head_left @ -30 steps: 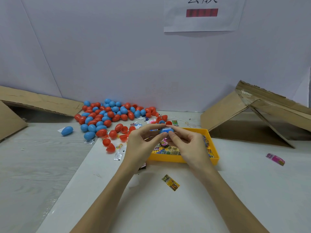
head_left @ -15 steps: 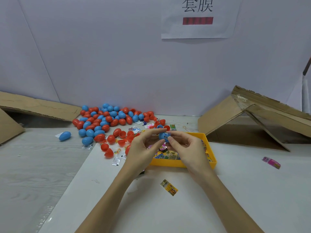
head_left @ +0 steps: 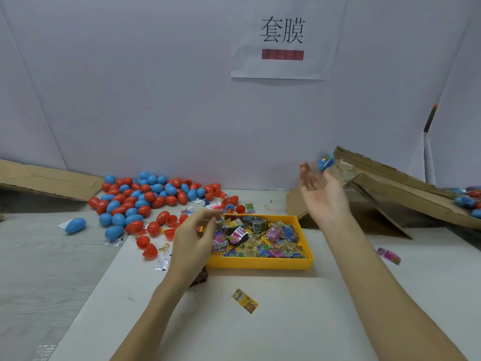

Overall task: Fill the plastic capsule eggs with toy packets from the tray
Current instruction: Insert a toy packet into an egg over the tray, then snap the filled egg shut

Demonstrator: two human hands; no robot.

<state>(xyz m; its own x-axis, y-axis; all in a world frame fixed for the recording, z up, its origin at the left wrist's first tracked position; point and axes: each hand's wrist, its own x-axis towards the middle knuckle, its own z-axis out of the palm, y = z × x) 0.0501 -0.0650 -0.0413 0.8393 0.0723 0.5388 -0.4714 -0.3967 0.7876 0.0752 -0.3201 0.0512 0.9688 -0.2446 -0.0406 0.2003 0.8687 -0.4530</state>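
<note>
One stray toy packet (head_left: pixel 244 304) is lying nearest the person on the white board (head_left: pixel 286 321), just short of the yellow tray (head_left: pixel 260 263). Behind it the tray is sitting heaped with more toy packets (head_left: pixel 260 243). The left hand (head_left: pixel 194 239) is hovering at the tray's left edge with its fingers loosely curled; it seems to be holding nothing, though the fingertips are blurred. The two hands are standing well apart. The right hand (head_left: pixel 322 195) is raised further back and to the right, palm up and fingers spread, gripping nothing. Just beyond its fingertips a blue capsule egg (head_left: pixel 325 162) is hanging in the air, free of the hand and smeared by motion, in front of the cardboard box (head_left: pixel 390 188). A few filled eggs (head_left: pixel 468 201) are lying in that box at the far right edge. Farther back on the left, the pile of red and blue eggs (head_left: pixel 145 201) is waiting by the wall, with some open halves near the tray. The toss looks like the risk: the egg may strike the box's flap and bounce out, or its halves, if only lightly pressed, may spring apart on landing and spill the packet. The left hand, reaching without a glance, may also knock loose halves off the board.
</note>
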